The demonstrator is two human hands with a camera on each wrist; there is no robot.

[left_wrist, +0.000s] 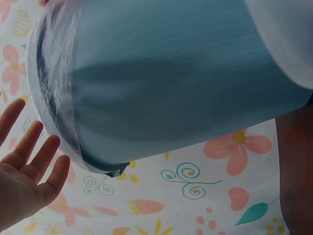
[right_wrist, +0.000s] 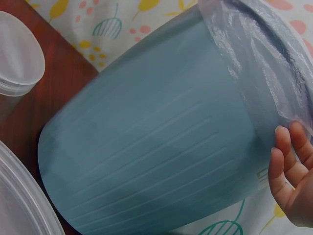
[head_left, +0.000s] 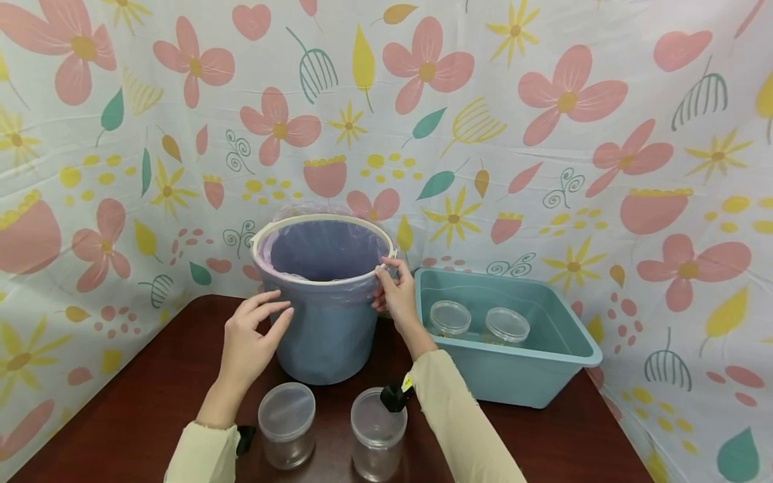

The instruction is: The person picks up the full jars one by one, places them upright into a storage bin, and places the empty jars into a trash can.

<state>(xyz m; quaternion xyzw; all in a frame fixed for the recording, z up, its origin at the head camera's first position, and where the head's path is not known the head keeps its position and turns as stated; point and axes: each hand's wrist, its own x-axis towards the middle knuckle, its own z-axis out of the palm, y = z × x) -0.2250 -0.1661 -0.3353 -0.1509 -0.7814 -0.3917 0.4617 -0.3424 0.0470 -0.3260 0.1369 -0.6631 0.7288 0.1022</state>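
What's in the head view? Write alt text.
Right hand holds the cream ring on a round blue plastic bin; left hand hovers nearby. Two clear cylindrical jars stand in front, two more in a rectangular teal plastic tub.

To the left of the fingers of the right hand [head_left: 400, 296], the floor of the bin [head_left: 326, 342] is hidden; to their right, the tub [head_left: 513, 377] hides the bases of two jars [head_left: 449, 315], contents too small to tell. The left wrist view crops the left hand [left_wrist: 22, 183].
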